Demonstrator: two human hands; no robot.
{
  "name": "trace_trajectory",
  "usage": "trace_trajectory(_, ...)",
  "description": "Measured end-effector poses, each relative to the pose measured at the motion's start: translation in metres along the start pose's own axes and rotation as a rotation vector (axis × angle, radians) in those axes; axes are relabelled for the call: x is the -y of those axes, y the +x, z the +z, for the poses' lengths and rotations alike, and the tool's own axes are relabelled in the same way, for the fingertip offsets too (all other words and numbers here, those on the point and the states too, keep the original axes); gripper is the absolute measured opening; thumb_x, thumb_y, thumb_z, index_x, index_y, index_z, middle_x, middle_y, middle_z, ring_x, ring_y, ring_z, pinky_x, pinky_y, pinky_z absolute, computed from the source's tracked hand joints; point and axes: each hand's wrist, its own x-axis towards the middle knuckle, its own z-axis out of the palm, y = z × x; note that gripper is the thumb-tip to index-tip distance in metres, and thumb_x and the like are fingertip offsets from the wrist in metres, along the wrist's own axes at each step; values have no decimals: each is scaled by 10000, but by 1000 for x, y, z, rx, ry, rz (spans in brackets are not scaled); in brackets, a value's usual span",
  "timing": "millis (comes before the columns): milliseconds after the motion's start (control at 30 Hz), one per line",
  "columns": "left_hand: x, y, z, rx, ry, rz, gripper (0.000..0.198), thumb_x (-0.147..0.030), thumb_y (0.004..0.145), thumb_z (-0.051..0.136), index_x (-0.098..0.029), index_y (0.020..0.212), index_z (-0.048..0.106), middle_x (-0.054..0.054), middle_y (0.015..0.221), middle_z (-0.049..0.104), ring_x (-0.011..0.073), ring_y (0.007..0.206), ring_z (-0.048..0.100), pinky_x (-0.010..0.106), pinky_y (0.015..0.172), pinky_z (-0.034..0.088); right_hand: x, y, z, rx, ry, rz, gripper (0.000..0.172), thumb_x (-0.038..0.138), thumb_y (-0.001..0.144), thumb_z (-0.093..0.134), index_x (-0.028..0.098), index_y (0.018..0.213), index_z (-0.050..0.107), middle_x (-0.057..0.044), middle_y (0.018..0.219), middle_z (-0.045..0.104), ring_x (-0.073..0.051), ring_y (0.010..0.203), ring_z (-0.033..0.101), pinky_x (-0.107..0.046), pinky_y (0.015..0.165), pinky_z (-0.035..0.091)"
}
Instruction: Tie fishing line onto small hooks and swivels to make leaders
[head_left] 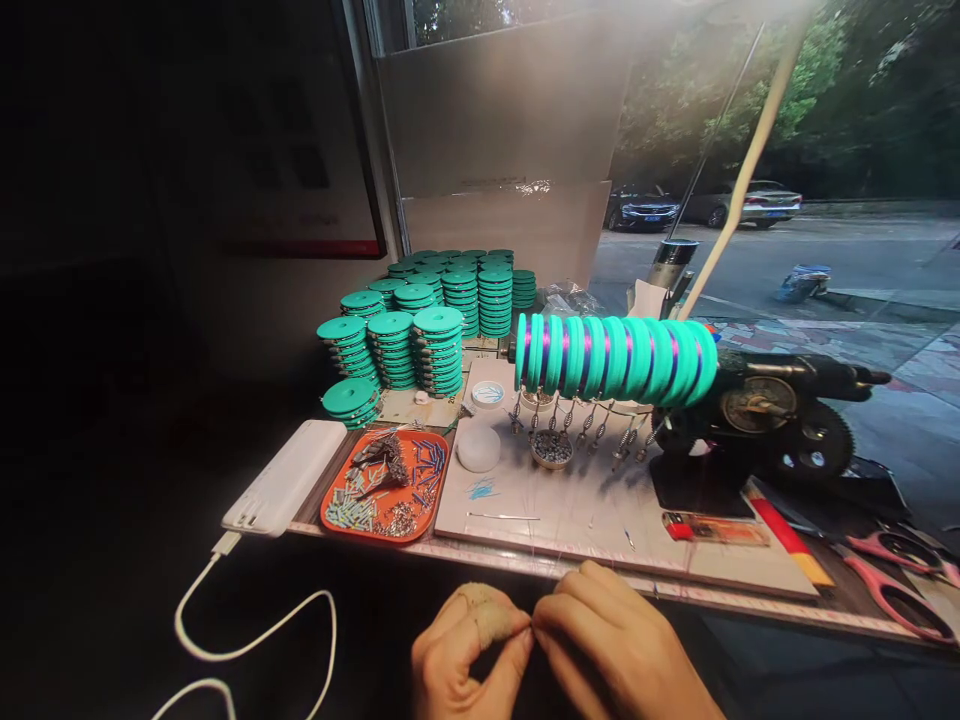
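Note:
My left hand [471, 650], with tan tape round a finger, and my right hand [611, 640] meet fingertip to fingertip at the table's front edge. Both are closed in a pinch; what lies between the fingertips is too small to make out. Beyond them, a light board [570, 545] carries a thin metal needle-like rod [502, 517], some blue slivers [482, 489] and a small float-like piece [628, 539]. Above the board, a row of turquoise foam spools [615, 358] wound with purple line sits on a dark winding machine [765, 400]. Small metal spring-like pieces [583, 432] hang below.
An orange tray [386, 538] of small parts lies left, beside a white power bank [281, 480] with a cable. Stacked turquoise spools [439, 345] stand behind. A bowl [553, 464] of grey bits, a lighter [720, 530], a red-yellow cutter [787, 535] and pink-handled scissors [889, 595] are nearby.

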Motion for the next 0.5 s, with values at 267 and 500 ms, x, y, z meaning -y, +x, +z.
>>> trace_trajectory(267,0,-1,4,-64,-20,-11,162,-32,707,614,-190,742,631,3,664,626,129,591,618,202,550,490,1,0,0,-28,-6,-2,205,110,848,410,165,724,564,-21,584,543,-139,538,462,-230,482,348)
trace_trajectory(500,2,-1,2,-8,12,30,177,-13,708,601,-181,761,615,9,674,624,127,598,622,194,548,495,-1,-1,4,-53,3,-4,235,107,857,396,161,704,566,-21,582,533,-141,537,447,-235,481,337)
